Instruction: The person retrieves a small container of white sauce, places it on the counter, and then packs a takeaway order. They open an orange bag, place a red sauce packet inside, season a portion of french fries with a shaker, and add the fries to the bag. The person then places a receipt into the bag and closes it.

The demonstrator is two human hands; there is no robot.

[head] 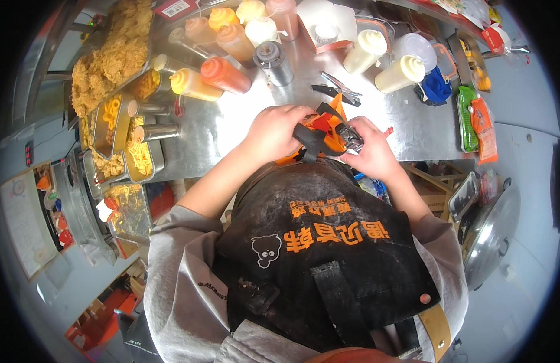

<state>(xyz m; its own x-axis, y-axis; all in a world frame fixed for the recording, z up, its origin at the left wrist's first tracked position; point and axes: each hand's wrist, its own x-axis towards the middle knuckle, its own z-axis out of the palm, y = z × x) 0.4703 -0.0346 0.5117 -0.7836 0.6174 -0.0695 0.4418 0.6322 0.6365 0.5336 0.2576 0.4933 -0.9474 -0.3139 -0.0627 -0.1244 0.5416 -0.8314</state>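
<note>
My left hand [280, 131] grips the left side of an orange and black carry bag [335, 143] with black strap handles [317, 138]. The bag sits against the front of my black apron [316, 190], at the near edge of the steel counter [203, 145]. My right hand [373, 147] closes around a dark, shiny metal tool [351, 138] at the bag's right side; the fingers hide much of it, and I cannot tell its kind. Just beyond the bag lie black-handled metal hand tools [339, 89].
Squeeze sauce bottles [225, 75] and a steel canister [273, 63] stand across the counter. Fried chicken [112, 63] fills a tray at the far left, above pans of fries [140, 156]. More bottles [399, 74], a blue cloth [436, 86] and packets [482, 125] lie right. A large lidded pot [491, 236] stands lower right.
</note>
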